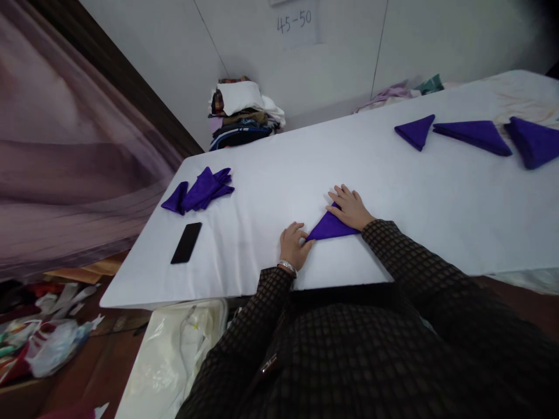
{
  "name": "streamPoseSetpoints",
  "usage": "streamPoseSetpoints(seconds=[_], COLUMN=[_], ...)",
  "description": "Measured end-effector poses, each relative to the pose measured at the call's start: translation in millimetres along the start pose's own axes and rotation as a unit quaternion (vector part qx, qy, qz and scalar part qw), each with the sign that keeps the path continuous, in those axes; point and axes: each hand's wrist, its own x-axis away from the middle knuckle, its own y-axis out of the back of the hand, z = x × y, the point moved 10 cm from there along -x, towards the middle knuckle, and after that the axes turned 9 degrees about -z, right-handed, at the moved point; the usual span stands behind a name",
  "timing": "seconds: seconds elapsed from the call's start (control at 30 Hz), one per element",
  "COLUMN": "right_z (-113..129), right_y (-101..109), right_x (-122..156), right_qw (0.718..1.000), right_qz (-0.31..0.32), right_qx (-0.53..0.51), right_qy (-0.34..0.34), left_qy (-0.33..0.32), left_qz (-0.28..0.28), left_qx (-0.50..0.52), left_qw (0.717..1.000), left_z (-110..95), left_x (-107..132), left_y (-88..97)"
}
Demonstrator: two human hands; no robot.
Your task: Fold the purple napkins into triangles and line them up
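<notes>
R hand [350, 209]: fingers a bit apart, pressed on top of folded purple cloth [332, 228], just R of & below frame ctr. L hand [293, 247]: thumb & index at cloth's L corner, can't tell if pinching. White table [279, 174] under. Blk phone [186, 243] + purple pile [203, 191] ctr-left; 3 purple pcs [474, 137] upper right; clothes stack [244, 119] upper ctr-left.

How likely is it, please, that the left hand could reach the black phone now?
Probably yes: the left hand touches a purple cloth, but only white tablecloth separates hand and phone.
</notes>
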Motion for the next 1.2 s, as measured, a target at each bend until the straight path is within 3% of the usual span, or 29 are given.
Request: streamPoseSetpoints(seconds=[0.43,1.2], right_z=[-0.2,5.0], right_y=[-3.9,1.5], right_x=[0.6,2.1], right_qw=[1.0,0.999], right_qz=[0.004,-0.009], right_qx=[-0.005,0.035], right_qy=[0.008,0.031], left_qy=[0.007,0.034], left_qz=[0.042,0.042], left_qx=[0.004,0.006], left_qw=[0.999,0.999], left_z=[0.7,-6.8], left_x=[-1.1,-7.2], left_y=[-5.8,-7.9])
